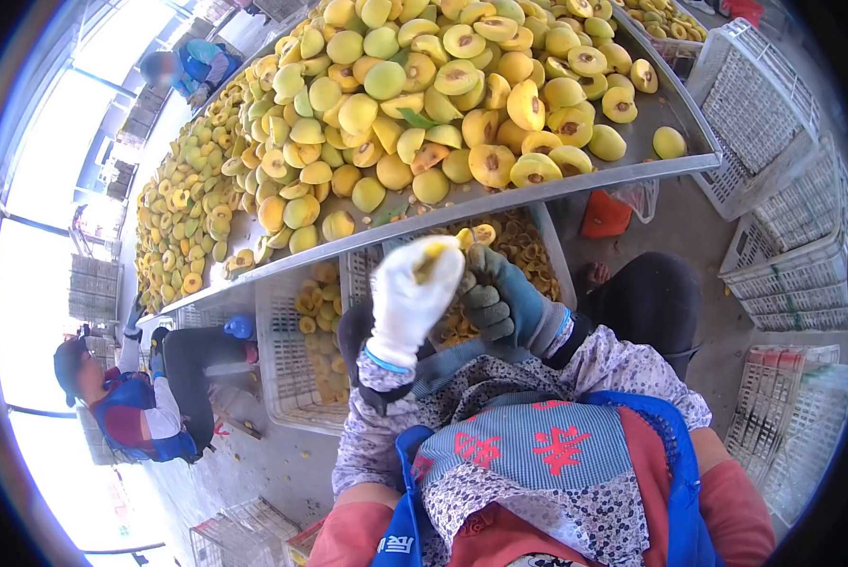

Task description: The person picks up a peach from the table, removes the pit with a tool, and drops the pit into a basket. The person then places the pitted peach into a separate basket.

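My left hand [414,298], in a white glove stained yellow, is raised over the crates in front of my lap. Its fingers are curled, and what they hold is hidden. Touching or nearly touching it on the right is my right hand [504,300], in a blue-grey glove with the fingers folded in. Cut yellow fruit pieces [482,233] show at the fingertips of the right glove; whether they are held or lie behind it is unclear. Just beyond both hands runs the metal rim of a table [499,200] heaped with halved yellow-green fruit [358,113].
Below the table stand a crate of fruit pieces [325,331] and one of small cut pieces [528,255]. White plastic crates [754,104] are stacked at right. A co-worker [140,397] sits at left, another person [197,71] is farther back. An orange-red bag [605,215] lies under the table.
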Demonstrator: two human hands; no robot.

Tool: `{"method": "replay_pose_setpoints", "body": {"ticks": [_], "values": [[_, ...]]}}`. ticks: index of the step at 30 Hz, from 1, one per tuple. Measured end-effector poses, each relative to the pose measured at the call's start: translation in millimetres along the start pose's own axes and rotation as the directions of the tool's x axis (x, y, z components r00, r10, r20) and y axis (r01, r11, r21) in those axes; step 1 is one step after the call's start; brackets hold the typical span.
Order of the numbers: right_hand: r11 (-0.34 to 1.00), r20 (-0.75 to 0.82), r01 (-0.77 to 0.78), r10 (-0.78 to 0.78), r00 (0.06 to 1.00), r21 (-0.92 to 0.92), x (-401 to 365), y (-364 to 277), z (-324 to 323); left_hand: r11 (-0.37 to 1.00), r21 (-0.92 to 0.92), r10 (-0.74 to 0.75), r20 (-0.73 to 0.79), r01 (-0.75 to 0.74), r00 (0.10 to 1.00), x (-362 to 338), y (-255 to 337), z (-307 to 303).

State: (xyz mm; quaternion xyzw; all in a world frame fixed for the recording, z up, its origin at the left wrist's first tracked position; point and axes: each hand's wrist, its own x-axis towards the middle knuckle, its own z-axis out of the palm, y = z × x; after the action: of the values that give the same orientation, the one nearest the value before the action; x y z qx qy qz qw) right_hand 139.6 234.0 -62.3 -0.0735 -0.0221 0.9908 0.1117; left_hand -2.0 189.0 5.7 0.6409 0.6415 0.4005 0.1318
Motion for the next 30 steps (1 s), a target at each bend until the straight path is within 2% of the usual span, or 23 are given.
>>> {"method": "replay_pose_setpoints", "body": {"ticks": [1,2,4,5,6,7,8,11,12,14,15,16,17,18,20,22,24,26,27,28,30], "values": [[0.979,0.101,-0.099,0.082,0.992,0.178,1,5,-5,0.997,-0.035,-0.066,-0.087,0.063,0.994,8,-9,-4],[0.979,0.102,-0.099,0.081,0.991,0.18,1,7,-5,0.995,0.094,-0.032,-0.058,0.037,0.998,18,-25,-16],[0.989,0.232,-0.094,0.065,0.97,0.115,0,7,-4,0.961,-0.171,-0.206,0.091,0.219,0.974,34,-20,-25],[0.999,0.098,-0.036,0.034,0.995,0.013,-6,5,4,0.96,-0.173,-0.206,0.099,0.221,0.974,38,-20,-20],[0.999,0.094,-0.032,0.03,0.995,0.017,-7,4,4,0.918,-0.297,-0.2,0.225,0.262,0.954,41,-20,-15],[0.993,0.17,-0.085,0.07,0.983,0.084,-7,3,4,0.857,-0.408,-0.174,0.344,0.314,0.923,43,-21,-10],[0.979,0.249,-0.142,0.103,0.963,0.146,-7,2,3,0.856,-0.408,-0.175,0.348,0.316,0.921,44,-25,-5],[0.97,0.209,-0.123,0.078,0.975,0.21,-9,0,-5,0.825,-0.378,-0.237,0.443,0.42,0.864,48,-20,-2],[0.97,0.204,-0.121,0.077,0.976,0.213,-10,1,-5,0.822,-0.38,-0.238,0.447,0.424,0.863,49,-12,-5],[0.997,0.184,-0.059,0.049,0.982,0.05,-10,4,2,0.719,-0.495,-0.417,0.256,0.489,0.872,52,-4,-15],[0.999,0.15,0.024,-0.018,0.989,-0.039,-14,4,13,0.841,-0.421,-0.341,0.076,0.34,0.937,55,-23,-17],[0.999,0.158,0.02,-0.014,0.987,-0.038,-13,4,14,0.932,-0.31,-0.228,-0.092,0.19,0.969,63,-52,-20],[0.994,0.015,0.059,-0.058,0.998,-0.093,-13,4,15,0.982,0.108,-0.131,-0.203,0.155,0.97,76,-76,-29],[0.984,-0.127,0.091,-0.111,0.986,-0.155,-12,5,16,0.88,0.428,-0.138,-0.187,0.207,0.973,87,-79,-37],[0.974,-0.166,0.091,-0.127,0.978,-0.208,-8,6,18,0.751,0.599,-0.315,-0.046,0.279,0.948,106,-113,-36],[0.962,-0.209,0.094,-0.15,0.966,-0.256,-7,8,18,0.588,0.766,-0.354,-0.044,0.259,0.934,106,-124,-17],[0.845,-0.269,0.147,-0.321,0.908,-0.514,-7,10,20,0.604,0.745,-0.386,-0.036,0.282,0.922,118,-116,-17],[0.861,-0.313,0.121,-0.306,0.899,-0.495,-13,10,36,0.589,0.746,-0.456,-0.011,0.311,0.89,122,-108,-20],[0.875,-0.354,0.1,-0.293,0.888,-0.473,-15,8,42,0.68,0.679,-0.357,-0.022,0.276,0.934,117,-121,-24],[0.874,-0.35,0.102,-0.295,0.889,-0.475,-16,8,42,0.68,0.68,-0.354,-0.023,0.274,0.935,113,-125,-28],[0.752,-0.252,0.131,-0.372,0.893,-0.646,-16,7,38,0.841,0.329,-0.427,-0.085,0.43,0.9,106,-135,-36]]}}
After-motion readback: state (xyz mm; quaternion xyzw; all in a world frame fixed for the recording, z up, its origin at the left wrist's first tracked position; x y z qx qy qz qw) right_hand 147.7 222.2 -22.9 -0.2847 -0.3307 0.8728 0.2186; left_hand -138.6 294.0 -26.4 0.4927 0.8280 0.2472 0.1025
